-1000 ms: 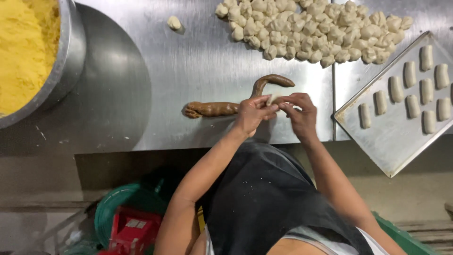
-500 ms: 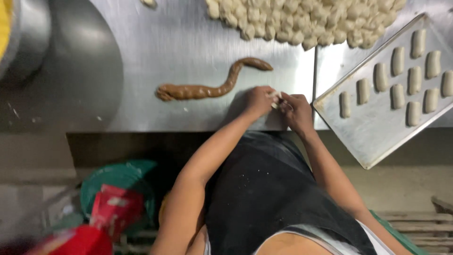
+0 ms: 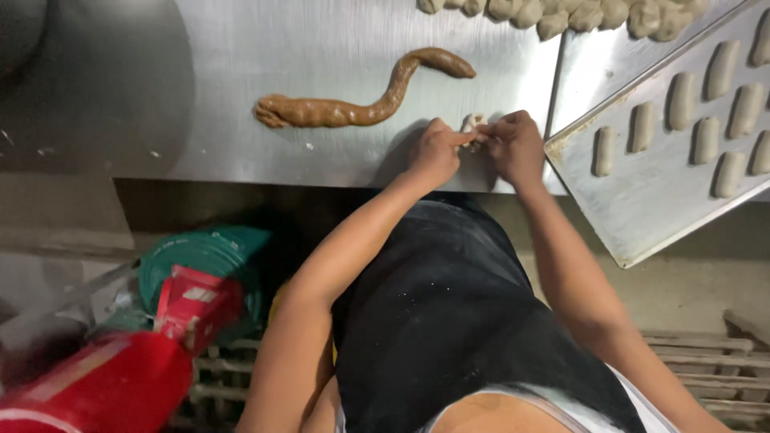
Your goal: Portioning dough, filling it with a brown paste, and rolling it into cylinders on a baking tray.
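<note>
**A:** What was in hand at the steel counter [image 3: 321,48]?

**B:** A small pale dough piece [image 3: 473,127], just beside the tray's near corner, on the side toward the brown filling rope. The left hand [image 3: 433,152] and right hand [image 3: 513,148] met over it, fingers [image 3: 464,138] pinched on the dough from both sides; most of the piece was hidden behind them, so its shape could not be told.

**A:** How far along did the work look?

**B:** Judging by the tray [image 3: 642,216], roughly midway. Several shaped oblong pieces [image 3: 682,100] lay in rows on it, with its near part bare. Beyond the tray's far edge, a heap of unshaped dough lumps [image 3: 561,12] waited on the counter.

**A:** And the filling?

**B:** A long brown filling rope [image 3: 353,108] lay curled on the counter, well left of the tray, apart from both hands. Below the counter edge sat a green coil [image 3: 208,256] and a red container [image 3: 120,377].
</note>
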